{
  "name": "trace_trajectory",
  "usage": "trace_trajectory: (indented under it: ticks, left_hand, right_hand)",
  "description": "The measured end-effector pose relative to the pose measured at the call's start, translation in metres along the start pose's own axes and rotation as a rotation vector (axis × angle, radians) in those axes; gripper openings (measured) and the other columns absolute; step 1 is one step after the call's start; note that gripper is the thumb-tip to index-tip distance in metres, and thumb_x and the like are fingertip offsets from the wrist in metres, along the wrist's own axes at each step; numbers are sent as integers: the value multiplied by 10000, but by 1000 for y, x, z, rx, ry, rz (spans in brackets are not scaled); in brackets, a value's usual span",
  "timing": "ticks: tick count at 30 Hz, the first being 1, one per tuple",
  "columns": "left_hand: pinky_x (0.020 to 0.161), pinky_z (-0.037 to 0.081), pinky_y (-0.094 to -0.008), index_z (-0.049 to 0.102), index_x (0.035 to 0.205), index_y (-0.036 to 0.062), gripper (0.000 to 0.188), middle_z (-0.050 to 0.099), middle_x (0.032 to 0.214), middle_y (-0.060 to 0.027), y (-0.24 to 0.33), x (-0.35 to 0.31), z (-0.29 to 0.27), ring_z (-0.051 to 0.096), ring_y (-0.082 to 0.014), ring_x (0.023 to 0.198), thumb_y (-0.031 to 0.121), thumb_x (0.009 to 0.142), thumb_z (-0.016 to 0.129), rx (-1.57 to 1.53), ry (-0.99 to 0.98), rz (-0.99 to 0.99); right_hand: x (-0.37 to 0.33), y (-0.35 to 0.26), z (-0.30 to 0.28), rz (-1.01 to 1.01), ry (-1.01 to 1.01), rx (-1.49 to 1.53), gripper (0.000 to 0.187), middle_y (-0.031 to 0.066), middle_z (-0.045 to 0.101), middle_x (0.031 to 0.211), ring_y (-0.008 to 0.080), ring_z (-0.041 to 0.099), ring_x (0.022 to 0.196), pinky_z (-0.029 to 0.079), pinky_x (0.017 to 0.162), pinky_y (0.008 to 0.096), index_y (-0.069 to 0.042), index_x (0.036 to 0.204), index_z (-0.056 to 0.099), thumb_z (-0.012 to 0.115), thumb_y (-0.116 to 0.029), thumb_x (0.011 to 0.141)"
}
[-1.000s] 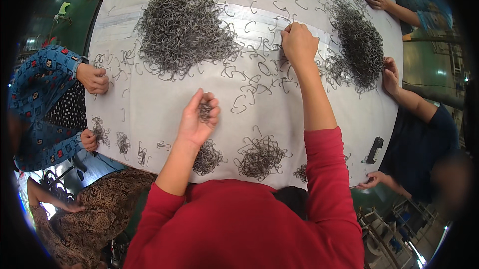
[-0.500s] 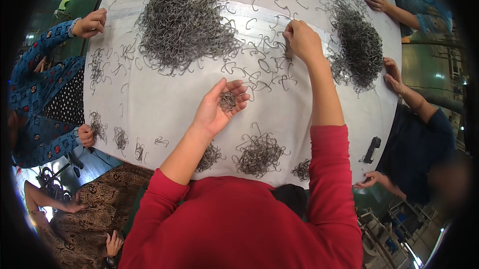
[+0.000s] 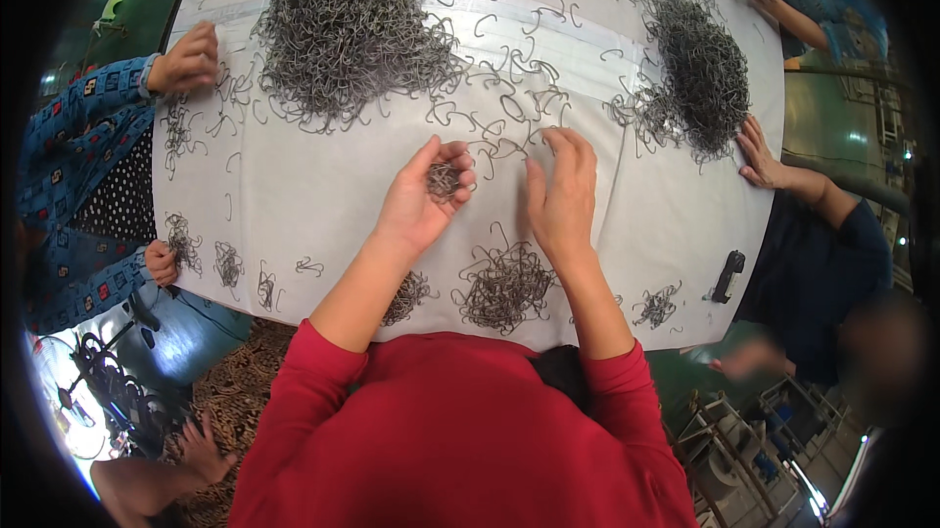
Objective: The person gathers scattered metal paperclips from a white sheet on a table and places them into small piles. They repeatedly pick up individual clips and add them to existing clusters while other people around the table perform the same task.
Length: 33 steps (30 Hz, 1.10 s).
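A clump of small dark metal hooks (image 3: 444, 180) rests in my left hand (image 3: 419, 197), palm up with the fingers curled around it. To its right, my right hand (image 3: 565, 193) hovers low above the white tabletop, thumb and fingers apart, and I see nothing held in it. Its fingertips are close to the scattered loose hooks (image 3: 509, 107). Nearer me lie a pile of hooks (image 3: 504, 288), a smaller pile (image 3: 403, 301) partly behind my left forearm, and another small pile (image 3: 657, 306) to the right of my right forearm.
A big heap of hooks (image 3: 348, 38) stands at the far left, and a long heap (image 3: 700, 72) at the right. A black object (image 3: 728, 276) lies by the right edge. Co-workers' hands are at the left (image 3: 186, 60) and right (image 3: 762, 154) of the white table (image 3: 294, 175).
My right hand has drawn back toward me from the far loose hooks and its fingers have parted, beside my left hand. My left hand still holds its clump, fingers more curled.
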<state>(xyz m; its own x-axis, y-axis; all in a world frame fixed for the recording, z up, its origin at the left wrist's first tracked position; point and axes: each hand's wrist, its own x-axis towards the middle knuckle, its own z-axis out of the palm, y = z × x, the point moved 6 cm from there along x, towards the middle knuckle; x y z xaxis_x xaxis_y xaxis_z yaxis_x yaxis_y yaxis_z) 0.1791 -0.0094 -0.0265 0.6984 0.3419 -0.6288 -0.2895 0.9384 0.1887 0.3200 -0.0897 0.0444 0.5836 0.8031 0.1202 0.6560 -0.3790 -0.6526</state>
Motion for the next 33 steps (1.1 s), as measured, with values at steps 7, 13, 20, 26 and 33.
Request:
trace_trajectory:
  ticks: [7,13,20,26,33]
  left_hand:
    - [522,390,-241,546,900,37,248,534,781,-60,34,-22,-27,480,-150,648,275,949,497,-110,63,127]
    - [551,400,-253,538,908,29,256,530,797,-67,41,-29,-36,483,-156,660,271,958,472,-111,97,151]
    - [597,439,-264,545,913,31,260,540,804,-63,30,-23,-27,509,-158,684,278,956,474,-78,72,113]
    - [677,505,-276,571,990,36,281,597,908,-80,12,-21,-2,586,-181,802,294,962,462,83,157,49]
    - [833,515,-339,554,1100,-8,372,614,1022,-111,-23,-1,24,603,-236,979,313,975,411,109,-4,-53]
  right_hand:
    - [5,-8,12,-186,-10,-49,330,134,557,1172,314,527,1079,374,962,480,-67,1157,553,592,-101,831]
    - [97,46,0,98,17,-93,114,100,629,831,285,592,789,414,730,440,-66,827,642,616,-176,821]
    - [117,50,20,-71,-188,-494,145,108,620,863,295,593,841,409,715,450,-55,874,614,623,-186,813]
    - [86,44,-25,-93,66,-545,142,153,530,1063,327,498,990,397,792,440,-16,898,564,605,-123,814]
    - [35,-1,-22,-79,84,-269,125,137,521,1098,321,480,1031,374,827,435,-14,902,542,603,-66,805]
